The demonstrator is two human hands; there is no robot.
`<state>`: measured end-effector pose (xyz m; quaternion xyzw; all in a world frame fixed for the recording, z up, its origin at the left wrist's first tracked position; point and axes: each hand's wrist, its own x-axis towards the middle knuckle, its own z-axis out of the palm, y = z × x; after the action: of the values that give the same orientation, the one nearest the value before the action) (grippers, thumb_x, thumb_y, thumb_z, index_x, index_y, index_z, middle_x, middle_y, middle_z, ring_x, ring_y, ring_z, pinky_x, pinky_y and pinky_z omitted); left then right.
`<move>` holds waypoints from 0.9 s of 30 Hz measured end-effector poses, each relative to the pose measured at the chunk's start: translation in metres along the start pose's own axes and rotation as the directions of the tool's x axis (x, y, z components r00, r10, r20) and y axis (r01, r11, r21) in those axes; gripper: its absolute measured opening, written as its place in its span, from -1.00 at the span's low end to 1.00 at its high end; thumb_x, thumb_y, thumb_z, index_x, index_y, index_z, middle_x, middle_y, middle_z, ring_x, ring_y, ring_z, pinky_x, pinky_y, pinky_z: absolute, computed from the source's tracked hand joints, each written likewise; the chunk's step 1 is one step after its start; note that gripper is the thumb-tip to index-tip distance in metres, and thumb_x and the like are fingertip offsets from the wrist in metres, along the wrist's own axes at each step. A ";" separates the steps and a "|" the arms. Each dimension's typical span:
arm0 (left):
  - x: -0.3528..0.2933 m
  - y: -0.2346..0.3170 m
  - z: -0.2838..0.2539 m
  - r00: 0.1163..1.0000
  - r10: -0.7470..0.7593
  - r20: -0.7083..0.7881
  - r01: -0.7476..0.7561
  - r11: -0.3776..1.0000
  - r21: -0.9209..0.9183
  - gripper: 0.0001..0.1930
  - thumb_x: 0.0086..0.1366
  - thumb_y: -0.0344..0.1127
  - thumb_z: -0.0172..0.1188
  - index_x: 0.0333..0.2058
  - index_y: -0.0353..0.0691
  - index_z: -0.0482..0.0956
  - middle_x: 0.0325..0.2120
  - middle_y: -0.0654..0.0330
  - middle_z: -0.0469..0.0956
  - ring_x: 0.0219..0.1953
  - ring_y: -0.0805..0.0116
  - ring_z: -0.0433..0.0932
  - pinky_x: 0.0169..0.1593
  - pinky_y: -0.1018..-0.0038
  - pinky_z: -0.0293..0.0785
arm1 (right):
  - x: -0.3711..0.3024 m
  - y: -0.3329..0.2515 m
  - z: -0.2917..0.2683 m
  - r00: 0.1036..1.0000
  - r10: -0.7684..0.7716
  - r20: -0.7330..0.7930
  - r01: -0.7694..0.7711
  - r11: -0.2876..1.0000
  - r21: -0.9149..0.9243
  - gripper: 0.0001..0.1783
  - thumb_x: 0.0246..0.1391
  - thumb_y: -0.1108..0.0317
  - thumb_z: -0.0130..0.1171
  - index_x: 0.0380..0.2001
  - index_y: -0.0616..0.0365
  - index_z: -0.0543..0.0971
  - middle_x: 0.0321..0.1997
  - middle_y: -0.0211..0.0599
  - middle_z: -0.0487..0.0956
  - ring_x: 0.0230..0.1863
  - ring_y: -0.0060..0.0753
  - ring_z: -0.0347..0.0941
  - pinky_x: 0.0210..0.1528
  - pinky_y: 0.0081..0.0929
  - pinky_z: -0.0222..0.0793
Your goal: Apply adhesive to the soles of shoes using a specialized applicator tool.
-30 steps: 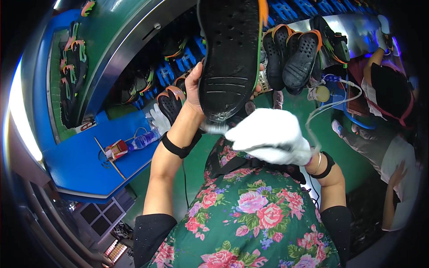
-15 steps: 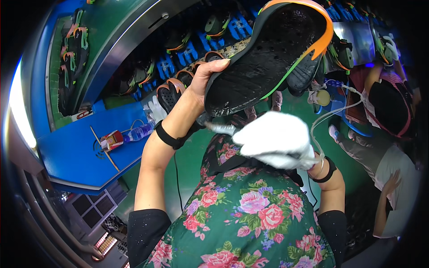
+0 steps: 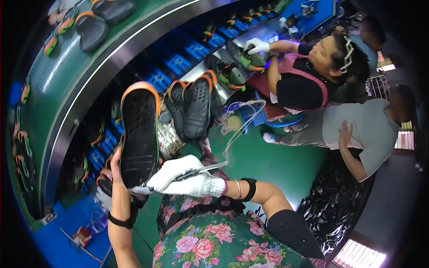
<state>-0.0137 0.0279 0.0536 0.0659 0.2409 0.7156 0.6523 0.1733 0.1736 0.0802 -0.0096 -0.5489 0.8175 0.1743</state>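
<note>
Left of centre, a black, perforated shoe with an orange rim is held nearly upright, its lower side clasped by the bare left hand. The white-gloved right hand pinches a slim grey tool near the shoe's bottom end. Rightward, similar black, orange-rimmed shoes stand close together.

Orange-rimmed black shoe, white glove, pink-flowered green garment, green floor
</note>
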 end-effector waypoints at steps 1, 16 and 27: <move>-0.006 -0.005 0.001 0.968 0.059 -0.244 -0.076 0.995 -0.064 -0.21 0.47 0.23 -0.15 0.41 -0.32 0.23 0.23 -0.24 0.46 0.17 -0.15 0.56 0.31 -0.02 0.44 | 0.005 -0.007 -0.003 0.998 -0.004 -0.057 0.001 0.999 -0.054 -0.83 0.02 0.57 0.42 -0.26 0.20 0.76 -0.17 -0.22 0.76 -0.10 -0.31 0.70 0.02 -0.38 0.61; -0.013 -0.037 -0.001 0.922 0.230 -0.312 -0.316 0.912 -0.262 -0.29 0.51 0.24 -0.12 0.33 -0.26 0.37 0.15 -0.14 0.56 0.11 -0.15 0.61 0.18 -0.02 0.57 | 0.029 -0.013 -0.010 0.819 -0.503 0.275 0.525 0.466 -0.712 -0.71 0.11 0.39 0.36 -0.06 0.12 0.71 -0.02 -0.20 0.72 -0.02 -0.15 0.67 -0.01 -0.26 0.62; 0.003 -0.013 0.003 0.974 0.174 -0.146 -0.203 0.956 -0.214 -0.16 0.43 0.35 -0.07 0.39 -0.26 0.24 0.17 -0.33 0.44 0.05 -0.38 0.57 0.03 -0.18 0.62 | 0.021 0.000 0.000 0.997 -0.070 0.024 0.073 0.988 -0.135 -0.82 0.12 0.49 0.39 -0.19 0.28 0.74 -0.13 -0.16 0.76 -0.06 -0.34 0.68 0.08 -0.41 0.56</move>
<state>-0.0010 0.0319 0.0498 -0.0315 0.1905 0.8002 0.5677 0.1533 0.1795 0.0841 0.0059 -0.6048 0.7716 0.1972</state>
